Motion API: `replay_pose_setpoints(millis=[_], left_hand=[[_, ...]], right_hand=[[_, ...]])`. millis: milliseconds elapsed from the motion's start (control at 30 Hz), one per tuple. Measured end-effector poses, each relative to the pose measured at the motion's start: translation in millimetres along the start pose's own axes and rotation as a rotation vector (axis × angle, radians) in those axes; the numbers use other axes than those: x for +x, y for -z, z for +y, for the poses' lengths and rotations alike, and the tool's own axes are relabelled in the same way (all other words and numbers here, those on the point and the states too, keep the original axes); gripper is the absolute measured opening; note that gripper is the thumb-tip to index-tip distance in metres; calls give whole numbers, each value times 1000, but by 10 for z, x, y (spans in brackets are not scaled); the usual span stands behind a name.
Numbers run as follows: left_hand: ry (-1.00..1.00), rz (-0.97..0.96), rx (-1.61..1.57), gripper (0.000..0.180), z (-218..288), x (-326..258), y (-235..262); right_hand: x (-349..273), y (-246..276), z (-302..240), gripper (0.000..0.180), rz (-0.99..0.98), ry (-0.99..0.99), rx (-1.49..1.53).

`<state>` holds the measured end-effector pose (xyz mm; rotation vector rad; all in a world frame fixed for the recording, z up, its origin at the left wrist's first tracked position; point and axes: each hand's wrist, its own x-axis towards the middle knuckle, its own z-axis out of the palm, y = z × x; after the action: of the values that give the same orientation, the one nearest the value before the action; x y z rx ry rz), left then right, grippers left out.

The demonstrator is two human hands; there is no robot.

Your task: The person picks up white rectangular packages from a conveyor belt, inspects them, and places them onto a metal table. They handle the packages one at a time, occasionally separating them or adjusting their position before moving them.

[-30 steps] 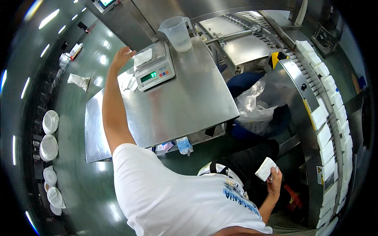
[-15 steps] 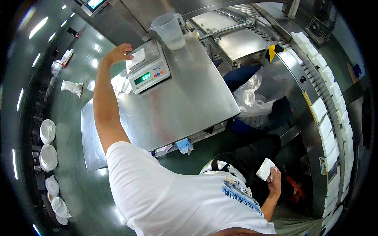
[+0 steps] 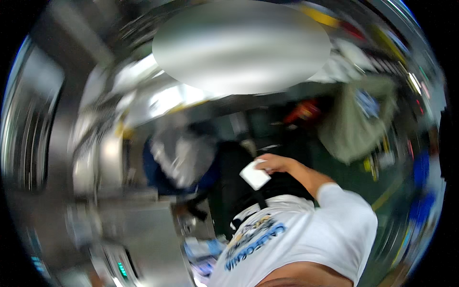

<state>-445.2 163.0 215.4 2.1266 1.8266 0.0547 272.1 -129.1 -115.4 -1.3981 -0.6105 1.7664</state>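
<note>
My right hand [image 3: 273,163] is closed on a white packet [image 3: 255,175], held over my dark-trousered lap by its upper right corner. At the lower left, the digital scale [image 3: 122,269] with its green display is smeared by motion. A blurred skin-toned patch at the lower edge beside the scale appears to be my left hand [image 3: 97,278]; its fingers cannot be made out. The scale rests on the steel table [image 3: 150,229].
A clear plastic bag [image 3: 179,155] lines a dark blue bin [image 3: 152,167] beyond the table. Greyish-green cloth [image 3: 351,126] hangs at the right, near a red object [image 3: 305,111]. Blurred white shapes line the machinery at the top. Light-blue items [image 3: 201,248] lie beside the table.
My view has swung sharply to the right, so the scale and table now lie at the lower left. My right hand still holds the white packet.
</note>
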Motion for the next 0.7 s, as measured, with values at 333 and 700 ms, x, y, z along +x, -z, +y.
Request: replay_pose_setpoints(millis=[333,700], left_hand=[[-261,-259,-181,58,2244,263,-872],[-580,-532,-171,46,3541,210,-1222]], right_hand=[[-399,-42,-138,31,-62,124,217],[-1386,260,-714,30,376,394,171]])
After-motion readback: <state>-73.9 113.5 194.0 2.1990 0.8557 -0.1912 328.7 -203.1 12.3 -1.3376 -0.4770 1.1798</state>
